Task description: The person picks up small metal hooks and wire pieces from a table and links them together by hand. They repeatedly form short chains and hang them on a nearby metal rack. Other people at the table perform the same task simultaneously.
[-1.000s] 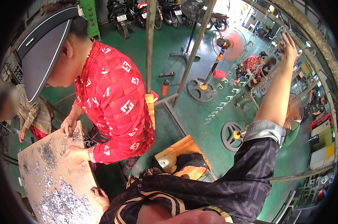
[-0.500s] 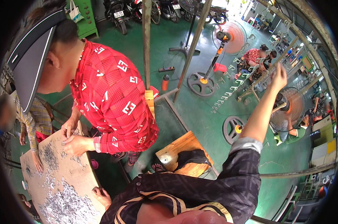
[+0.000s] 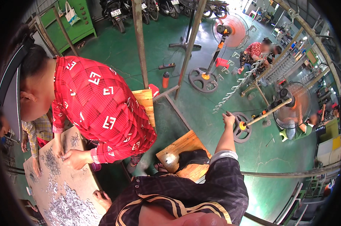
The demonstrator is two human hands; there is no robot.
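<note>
Left hand (image 3: 103, 199) is laid at the near right edge of the tan table (image 3: 85, 180), fingers bent; the wrist side is partly covered by the dark shirt, and whether anything is gripped cannot be told.

Right arm is stretched forward over the green floor (image 3: 170, 113). Right hand (image 3: 228, 119) is held up with fingertips raised; it is seen too small for a grasp or a loose pose to be made out. The slanting row of silvery hooks (image 3: 230, 93) is seen nearest to it, its lower end just beside the fingertips; contact cannot be confirmed. By the same hand, in the view, the round fan base (image 3: 242, 128) is seen.

On the table, a heap of small metal pieces (image 3: 70, 205) is spread to the left of the left hand, with a darker cluster (image 3: 50, 161) set farther up. The table's far end is worked at by a co-worker in a red patterned shirt (image 3: 99, 101) and a dark visor (image 3: 8, 105); the co-worker's hands (image 3: 76, 159) are brought close together above the surface. A checked yellow sleeve (image 3: 30, 139) is noted beyond.

Between table and floor frame, a black bag (image 3: 193, 160) is rested on a wooden bench (image 3: 183, 145). An orange bottle (image 3: 165, 80) is stood farther off.
</note>
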